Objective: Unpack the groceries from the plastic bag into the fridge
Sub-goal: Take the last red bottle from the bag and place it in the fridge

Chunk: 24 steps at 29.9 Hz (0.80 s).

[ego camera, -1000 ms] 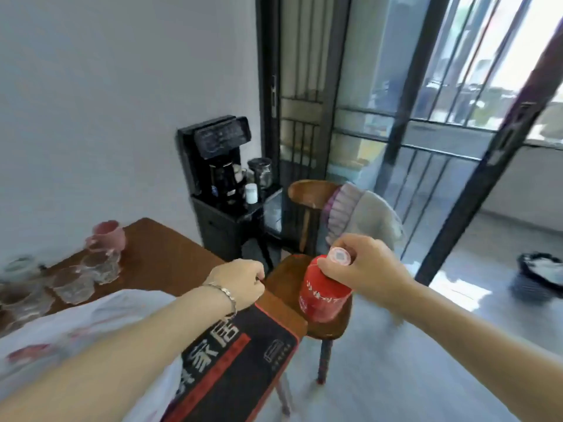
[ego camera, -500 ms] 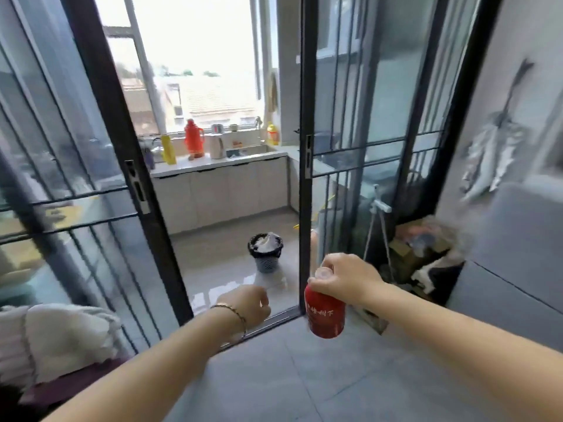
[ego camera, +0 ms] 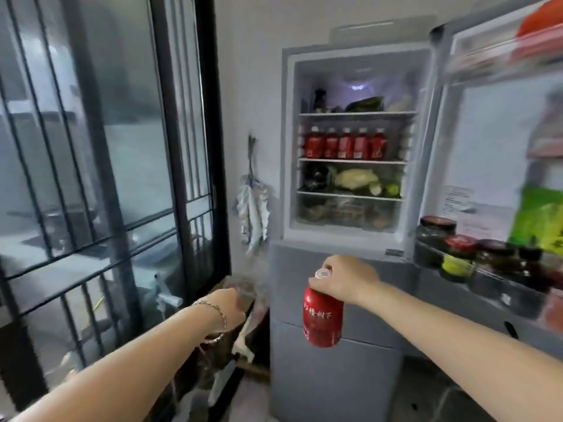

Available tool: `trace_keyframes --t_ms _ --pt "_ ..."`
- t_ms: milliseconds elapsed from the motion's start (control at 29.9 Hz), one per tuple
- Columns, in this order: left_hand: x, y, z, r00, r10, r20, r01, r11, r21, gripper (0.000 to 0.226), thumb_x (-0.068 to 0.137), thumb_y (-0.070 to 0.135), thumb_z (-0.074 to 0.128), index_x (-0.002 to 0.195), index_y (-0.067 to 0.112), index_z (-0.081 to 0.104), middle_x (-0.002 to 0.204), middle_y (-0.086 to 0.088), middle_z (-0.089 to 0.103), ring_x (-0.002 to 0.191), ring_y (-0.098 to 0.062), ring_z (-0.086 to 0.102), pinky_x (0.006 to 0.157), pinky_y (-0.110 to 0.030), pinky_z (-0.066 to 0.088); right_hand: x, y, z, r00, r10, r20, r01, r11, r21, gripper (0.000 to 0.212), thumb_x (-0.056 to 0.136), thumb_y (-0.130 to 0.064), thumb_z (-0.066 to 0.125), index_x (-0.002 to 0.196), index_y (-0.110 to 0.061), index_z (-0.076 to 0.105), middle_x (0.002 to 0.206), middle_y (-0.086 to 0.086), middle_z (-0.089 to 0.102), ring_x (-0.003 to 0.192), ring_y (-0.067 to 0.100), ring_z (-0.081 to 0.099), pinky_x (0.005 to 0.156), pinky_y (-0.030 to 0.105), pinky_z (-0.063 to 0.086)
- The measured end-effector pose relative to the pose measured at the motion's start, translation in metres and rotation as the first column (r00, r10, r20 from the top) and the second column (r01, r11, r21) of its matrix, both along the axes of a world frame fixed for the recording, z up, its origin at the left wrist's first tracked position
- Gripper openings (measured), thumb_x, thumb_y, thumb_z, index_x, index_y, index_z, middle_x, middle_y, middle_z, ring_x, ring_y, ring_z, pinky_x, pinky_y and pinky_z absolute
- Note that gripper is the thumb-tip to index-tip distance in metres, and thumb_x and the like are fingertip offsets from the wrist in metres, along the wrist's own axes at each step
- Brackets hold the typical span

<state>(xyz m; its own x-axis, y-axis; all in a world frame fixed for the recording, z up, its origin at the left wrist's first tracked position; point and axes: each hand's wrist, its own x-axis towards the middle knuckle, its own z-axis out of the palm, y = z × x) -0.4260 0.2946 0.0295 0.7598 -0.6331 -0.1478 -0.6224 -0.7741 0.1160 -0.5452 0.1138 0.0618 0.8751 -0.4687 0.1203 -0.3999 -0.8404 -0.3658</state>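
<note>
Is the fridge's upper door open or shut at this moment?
Open. The upper door is swung to the right, exposing the fridge's lit shelves and a row of red bottles.

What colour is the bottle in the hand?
Red, with a pale cap: the bottle in the right hand, head view.

Red bottle [ego camera: 323, 318] (white cap) hangs upright before open fridge [ego camera: 350, 141].

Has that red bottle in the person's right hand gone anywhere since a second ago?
Yes. The red bottle, gripped at its cap by the right hand, was carried away from the wooden table and now hangs in front of the open fridge.
</note>
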Motion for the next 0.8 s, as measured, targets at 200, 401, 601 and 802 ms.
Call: trace_keyframes --t_ms 200,401,601,802 --pt "0.072 -0.15 0.044 0.986 -0.16 0.04 0.162 0.985 -0.057 0.032 0.089 0.017 0.045 0.111 0.005 0.065 0.116 -0.01 0.065 0.101 -0.025 0.062 0.086 -0.027 0.048 0.042 -0.122 0.051 0.965 -0.209 0.157 0.218 0.975 -0.042 0.032 0.079 -0.047 0.057 0.08 -0.015 0.064 0.085 0.001 0.065 0.079 0.02 0.061 0.062 0.028 0.043" --pt "0.145 -0.279 0.074 0.977 -0.181 0.111 0.192 0.977 -0.089 0.032 0.09 0.02 0.046 0.112 0.007 0.064 0.114 -0.01 0.066 0.096 -0.024 0.064 0.086 -0.03 0.049 0.109 -0.233 0.097 0.911 -0.256 0.323 0.298 0.951 -0.085 0.026 0.077 -0.044 0.058 0.076 -0.018 0.059 0.088 0.003 0.067 0.084 0.023 0.063 0.06 0.025 0.04" --pt "0.222 -0.374 0.127 0.973 -0.138 0.186 0.165 0.976 -0.139 0.03 0.091 0.018 0.046 0.109 0.002 0.063 0.092 -0.008 0.059 0.081 -0.021 0.054 0.084 -0.03 0.05 0.192 -0.328 0.166 0.803 -0.195 0.563 0.282 0.957 -0.072 0.032 0.082 -0.042 0.055 0.096 -0.015 0.064 0.098 0.004 0.067 0.095 0.028 0.061 0.075 0.032 0.046" --pt "0.3 -0.423 0.151 0.973 -0.092 0.212 0.13 0.976 -0.175 0.031 0.091 0.019 0.045 0.112 0.004 0.062 0.107 -0.012 0.068 0.087 -0.023 0.06 0.087 -0.031 0.05 0.293 -0.397 0.205 0.745 -0.223 0.629 0.296 0.955 -0.013 0.033 0.087 -0.039 0.051 0.101 -0.012 0.062 0.101 0.008 0.066 0.093 0.029 0.059 0.072 0.029 0.041"
